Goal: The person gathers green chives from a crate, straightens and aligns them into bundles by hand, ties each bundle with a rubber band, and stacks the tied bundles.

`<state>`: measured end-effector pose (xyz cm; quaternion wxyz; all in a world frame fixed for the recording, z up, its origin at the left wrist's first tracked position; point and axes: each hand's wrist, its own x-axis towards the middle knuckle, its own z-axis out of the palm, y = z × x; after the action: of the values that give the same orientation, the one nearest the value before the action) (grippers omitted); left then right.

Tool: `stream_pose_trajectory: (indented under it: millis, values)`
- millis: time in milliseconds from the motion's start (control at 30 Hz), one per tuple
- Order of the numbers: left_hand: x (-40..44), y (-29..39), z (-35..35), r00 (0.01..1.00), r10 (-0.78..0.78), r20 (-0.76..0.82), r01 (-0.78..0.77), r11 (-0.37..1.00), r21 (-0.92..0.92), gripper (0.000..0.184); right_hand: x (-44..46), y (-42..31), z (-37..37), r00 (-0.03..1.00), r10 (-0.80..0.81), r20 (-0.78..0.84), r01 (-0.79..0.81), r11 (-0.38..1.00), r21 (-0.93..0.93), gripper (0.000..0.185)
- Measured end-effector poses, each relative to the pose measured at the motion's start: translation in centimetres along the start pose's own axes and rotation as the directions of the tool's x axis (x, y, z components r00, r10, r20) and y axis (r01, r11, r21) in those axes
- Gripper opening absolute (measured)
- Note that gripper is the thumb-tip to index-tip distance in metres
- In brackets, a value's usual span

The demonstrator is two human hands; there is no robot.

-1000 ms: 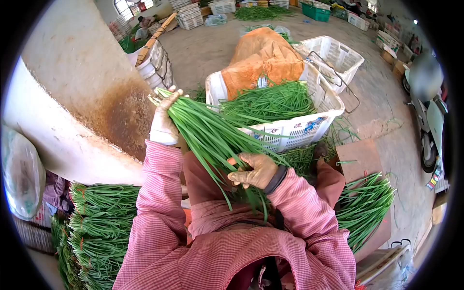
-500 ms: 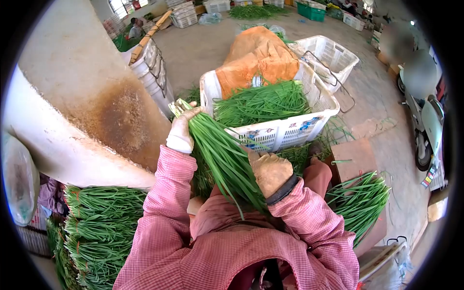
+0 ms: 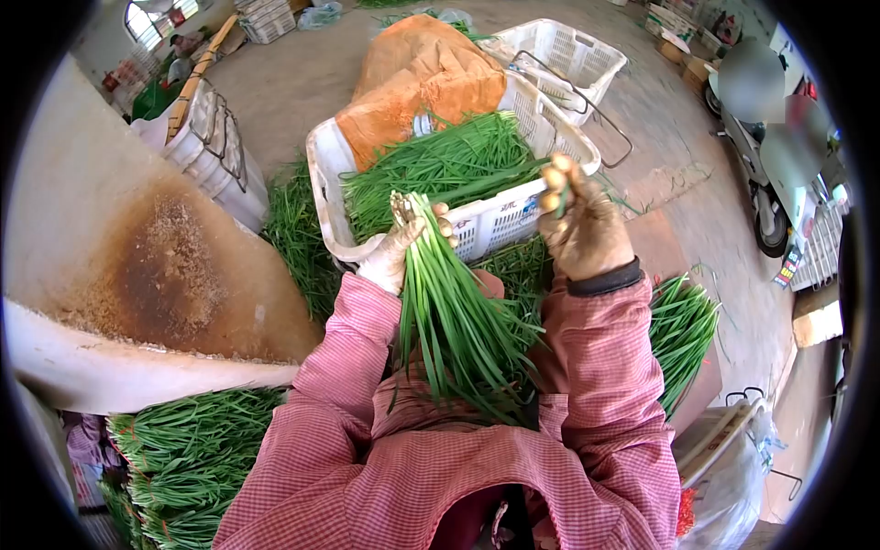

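My left hand (image 3: 408,240), in a soiled pale glove, is closed around a bunch of garlic chives (image 3: 458,316) near its pale cut ends. The leaves fan down and rightward over my lap. My right hand (image 3: 585,225), also gloved, is raised by the near right corner of a white plastic crate (image 3: 513,215). Its fingers are curled, with a bit of green leaf showing between them; how many leaves it pinches is unclear. Loose garlic chives (image 3: 440,170) fill the crate's near part, beside an orange cloth (image 3: 426,78).
Tied chive bundles (image 3: 197,458) are stacked at lower left, below a stained pillar (image 3: 174,266). More chives (image 3: 683,335) lie on a board at right. Behind stands another white crate (image 3: 573,64) with a wire handle. A scooter (image 3: 765,183) is parked at far right.
My right hand has left the bunch and risen rightward to the crate's corner. My left hand has turned the bunch more upright, lower in front of the crate. The view has shifted right.
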<state>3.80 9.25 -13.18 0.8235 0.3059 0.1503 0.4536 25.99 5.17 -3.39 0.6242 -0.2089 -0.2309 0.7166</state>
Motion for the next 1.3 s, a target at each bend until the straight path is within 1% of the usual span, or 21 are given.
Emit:
stream_pose_trajectory:
  millis: [67, 100, 133, 200, 233, 300, 367, 433, 500, 567, 633, 700, 767, 833, 900, 967, 1033, 1133, 1200, 1267, 1300]
  values:
    - [0.3, -0.5, -0.8, 0.997, -0.049, -0.051, 0.05, 0.998, 0.025, 0.042, 0.6, -0.5, -2.3, 0.988, -0.093, -0.124, 0.089, 0.995, -0.036, 0.023]
    - [0.4, -0.5, -1.1, 0.989, -0.074, -0.129, 0.082, 0.995, 0.055, 0.04, 0.9, -1.0, -3.6, 0.996, -0.021, -0.086, -0.022, 0.886, -0.463, 0.029]
    - [1.0, -0.8, -2.4, 0.978, -0.115, -0.173, 0.117, 0.993, 0.004, 0.036, 1.5, 1.5, -8.8, 0.98, -0.198, 0.032, 0.117, 0.435, -0.893, 0.031]
    - [1.4, -1.0, -3.4, 0.938, -0.144, -0.315, 0.141, 0.989, -0.031, 0.034, -0.8, 4.6, -9.1, 0.95, -0.243, 0.194, 0.123, -0.278, -0.953, 0.036]
    - [1.6, -1.1, -3.6, 0.917, -0.145, -0.373, 0.145, 0.989, -0.026, 0.034, -3.5, 5.5, -3.7, 0.962, -0.227, 0.151, 0.061, -0.359, -0.931, 0.038]
    - [1.7, -1.3, -3.7, 0.895, -0.141, -0.422, 0.142, 0.989, -0.029, 0.034, -5.8, 8.2, -0.9, 0.99, 0.032, 0.136, 0.14, -0.226, -0.964, 0.037]
    - [1.5, -1.3, -2.8, 0.847, -0.104, -0.521, 0.134, 0.991, 0.021, 0.032, -5.5, 10.9, -0.7, 0.983, 0.137, 0.123, 0.167, -0.388, -0.907, 0.029]
    - [1.9, -1.9, -3.3, 0.85, -0.023, -0.526, 0.075, 0.994, 0.077, 0.031, -4.3, 12.8, -3.4, 0.975, 0.123, 0.187, 0.218, -0.327, -0.92, 0.028]
    - [1.7, -1.5, -3.6, 0.825, -0.023, -0.564, 0.076, 0.995, 0.071, 0.031, -3.7, 12.8, -4.4, 0.978, 0.058, 0.199, 0.142, 0.512, -0.847, 0.026]
    - [1.2, -1.3, -3.5, 0.777, -0.013, -0.629, 0.075, 0.995, 0.072, 0.029, -2.8, 8.6, -1.1, 0.958, 0.102, 0.267, 0.067, 0.83, -0.554, 0.02]
    - [0.9, -1.2, -4.9, 0.754, -0.03, -0.656, 0.035, 0.999, -0.006, 0.029, -3.4, 3.8, 0.3, 0.939, 0.249, 0.236, -0.072, 0.815, -0.575, 0.013]
    - [0.5, -1.3, -6.6, 0.749, -0.061, -0.659, -0.008, 0.995, -0.101, 0.03, -5.0, 0.5, 0.7, 0.729, 0.594, 0.34, -0.14, 0.615, -0.776, 0.028]
    - [0.3, -1.0, -7.0, 0.737, -0.053, -0.674, -0.026, 0.994, -0.107, 0.029, -7.2, 3.1, -1.7, 0.665, 0.701, 0.255, -0.197, 0.495, -0.846, 0.041]
    - [-0.2, -1.4, -7.2, 0.719, -0.06, -0.693, -0.029, 0.993, -0.117, 0.028, -7.7, 8.0, -2.4, 0.548, 0.821, -0.16, -0.099, -0.126, -0.987, 0.045]
    - [-0.3, -1.5, -7.2, 0.741, -0.016, -0.671, -0.083, 0.99, -0.116, 0.026, -8.6, 13.8, -3.3, 0.764, 0.625, -0.163, 0.013, -0.267, -0.964, 0.036]
    - [-0.8, -0.9, -6.8, 0.783, 0.025, -0.621, -0.124, 0.985, -0.116, 0.021, -9.3, 17.7, -4.1, 0.867, 0.287, 0.408, 0.34, 0.259, -0.904, 0.028]
    - [-2.3, -0.6, -6.0, 0.801, 0.153, -0.579, -0.222, 0.974, -0.049, 0.02, -9.3, 15.3, -1.7, 0.81, 0.451, 0.374, 0.38, 0.08, -0.921, 0.027]
    - [-3.5, -0.4, -9.5, 0.831, 0.288, -0.477, -0.364, 0.928, -0.074, 0.022, -10.7, 11.3, 0.4, 0.691, 0.399, 0.603, 0.57, 0.212, -0.794, 0.013]
    - [-4.2, 0.0, -8.3, 0.791, 0.327, -0.517, -0.426, 0.901, -0.082, 0.022, -11.8, 10.0, -2.8, 0.702, 0.414, 0.58, 0.522, 0.254, -0.814, 0.032]
    - [-4.6, 0.2, -8.2, 0.811, 0.348, -0.471, -0.446, 0.888, -0.111, 0.023, -11.7, 6.5, -4.6, 0.847, 0.449, 0.285, 0.345, -0.056, -0.937, 0.058]
    - [-4.9, 0.4, -8.3, 0.815, 0.357, -0.456, -0.447, 0.888, -0.105, 0.023, -10.8, 3.4, -2.8, 0.918, 0.396, 0.013, 0.183, -0.393, -0.901, 0.06]
